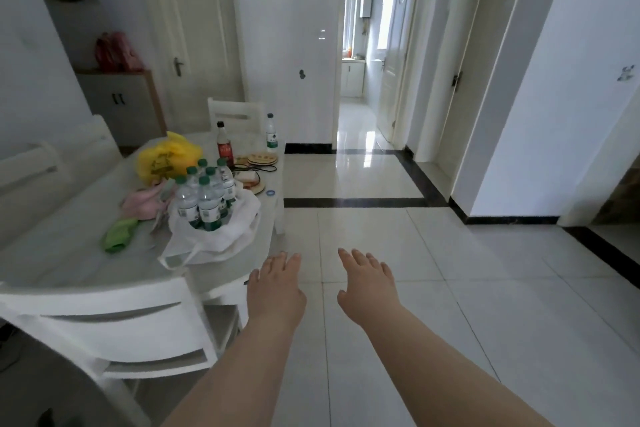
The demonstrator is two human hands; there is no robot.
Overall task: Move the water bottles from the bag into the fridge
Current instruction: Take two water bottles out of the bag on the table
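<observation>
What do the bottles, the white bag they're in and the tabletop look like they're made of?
Water bottles: clear plastic, see-through, with green caps. White bag: probably soft fabric, matte, slumped in folds. Tabletop: smooth pale surface with faint sheen, perhaps glass or stone; unclear.

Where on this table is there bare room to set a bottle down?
Bare: the near left of the table, between the green cloth, white bag and near chair; also the strip left of the yellow bag. Crowded: far right corner, around the dark bottle and coasters.
</observation>
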